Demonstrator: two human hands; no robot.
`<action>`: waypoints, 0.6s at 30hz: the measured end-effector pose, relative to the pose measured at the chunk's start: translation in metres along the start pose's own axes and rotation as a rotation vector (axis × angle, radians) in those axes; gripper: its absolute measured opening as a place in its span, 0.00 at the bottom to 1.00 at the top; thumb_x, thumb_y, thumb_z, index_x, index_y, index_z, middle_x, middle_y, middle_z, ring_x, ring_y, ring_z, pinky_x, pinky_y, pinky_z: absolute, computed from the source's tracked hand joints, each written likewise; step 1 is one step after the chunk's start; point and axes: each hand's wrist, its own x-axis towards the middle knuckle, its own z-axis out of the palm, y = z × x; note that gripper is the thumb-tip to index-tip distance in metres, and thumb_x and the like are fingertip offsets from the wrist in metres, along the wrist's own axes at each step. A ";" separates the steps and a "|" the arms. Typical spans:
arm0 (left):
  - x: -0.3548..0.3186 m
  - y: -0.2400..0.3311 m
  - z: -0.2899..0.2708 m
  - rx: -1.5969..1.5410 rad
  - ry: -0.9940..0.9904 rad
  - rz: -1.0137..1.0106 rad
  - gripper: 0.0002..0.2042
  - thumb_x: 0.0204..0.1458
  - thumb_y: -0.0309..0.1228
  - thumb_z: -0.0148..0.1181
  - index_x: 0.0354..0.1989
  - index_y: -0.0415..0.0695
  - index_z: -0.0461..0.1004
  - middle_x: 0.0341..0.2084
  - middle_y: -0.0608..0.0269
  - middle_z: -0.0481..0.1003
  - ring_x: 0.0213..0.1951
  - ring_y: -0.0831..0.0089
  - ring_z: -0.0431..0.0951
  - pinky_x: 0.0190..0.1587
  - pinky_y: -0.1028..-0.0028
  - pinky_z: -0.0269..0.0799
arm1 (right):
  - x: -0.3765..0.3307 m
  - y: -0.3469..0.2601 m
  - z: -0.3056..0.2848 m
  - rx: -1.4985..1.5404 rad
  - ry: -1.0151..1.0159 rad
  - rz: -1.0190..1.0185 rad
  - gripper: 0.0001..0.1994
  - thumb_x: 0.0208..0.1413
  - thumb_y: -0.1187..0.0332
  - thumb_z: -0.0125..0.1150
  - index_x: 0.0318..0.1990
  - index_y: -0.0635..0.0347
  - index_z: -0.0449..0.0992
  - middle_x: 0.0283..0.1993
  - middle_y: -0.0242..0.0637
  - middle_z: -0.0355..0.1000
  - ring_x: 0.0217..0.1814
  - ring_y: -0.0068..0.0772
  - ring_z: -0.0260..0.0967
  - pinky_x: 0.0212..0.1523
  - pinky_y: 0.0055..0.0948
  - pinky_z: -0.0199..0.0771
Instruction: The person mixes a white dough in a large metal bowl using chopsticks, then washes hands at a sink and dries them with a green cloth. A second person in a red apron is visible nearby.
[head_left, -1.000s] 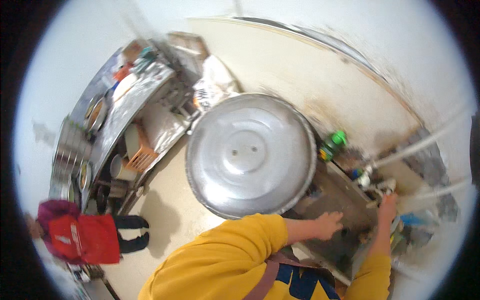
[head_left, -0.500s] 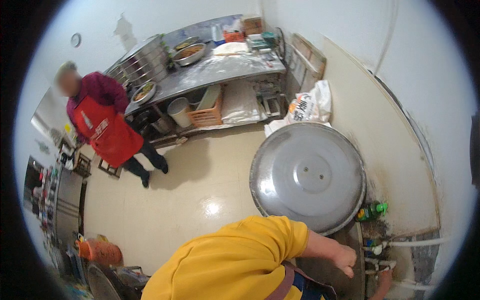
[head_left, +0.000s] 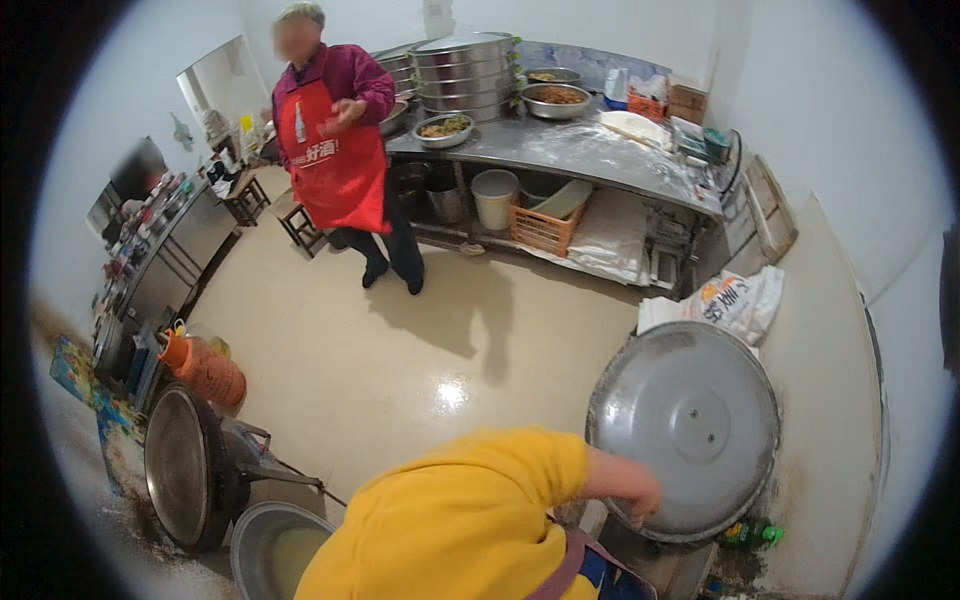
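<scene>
My left hand (head_left: pixel 640 492), at the end of a yellow sleeve, hangs over the near rim of a large round metal lid (head_left: pixel 680 400) in the head view. Its fingers point down and are blurred, so their grip is unclear. Whether the hand touches the lid cannot be told. Just right of the lid's near edge is a green bottle with a pump top (head_left: pixel 752 535). My right hand is out of view.
A person in a red apron (head_left: pixel 335 150) stands across the room. Behind them, a steel table (head_left: pixel 560 150) bears steamers, bowls of food and floury dough. A large pan (head_left: pixel 180 465), a metal basin (head_left: pixel 262 540) and an orange gas cylinder (head_left: pixel 205 368) stand at the left.
The view has swung left, bringing the pan and basin into sight. My left hand has moved from beside the pipes to the lid's near rim. My right hand has left the picture.
</scene>
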 end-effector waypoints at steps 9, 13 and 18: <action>-0.277 -0.143 0.118 -0.842 0.711 -0.422 0.21 0.54 0.41 0.52 0.51 0.39 0.68 0.48 0.47 0.71 0.52 0.54 0.69 0.54 0.62 0.64 | 0.127 -0.155 0.075 -0.489 -0.246 0.041 0.16 0.56 0.61 0.55 0.43 0.66 0.73 0.30 0.42 0.75 0.29 0.32 0.73 0.30 0.38 0.72; -0.402 -0.165 0.205 -1.151 0.888 -0.740 0.23 0.56 0.44 0.49 0.53 0.39 0.68 0.51 0.50 0.70 0.55 0.61 0.68 0.55 0.66 0.64 | 0.192 -0.255 0.120 -0.783 -0.309 -0.003 0.16 0.56 0.60 0.55 0.41 0.65 0.74 0.30 0.41 0.75 0.28 0.32 0.74 0.30 0.37 0.73; -0.518 -0.160 0.277 -1.628 1.278 -1.040 0.22 0.56 0.44 0.51 0.54 0.42 0.68 0.52 0.57 0.69 0.53 0.66 0.69 0.54 0.67 0.65 | 0.245 -0.404 0.199 -1.067 -0.373 -0.592 0.18 0.55 0.54 0.54 0.33 0.63 0.77 0.25 0.38 0.76 0.25 0.31 0.74 0.29 0.33 0.73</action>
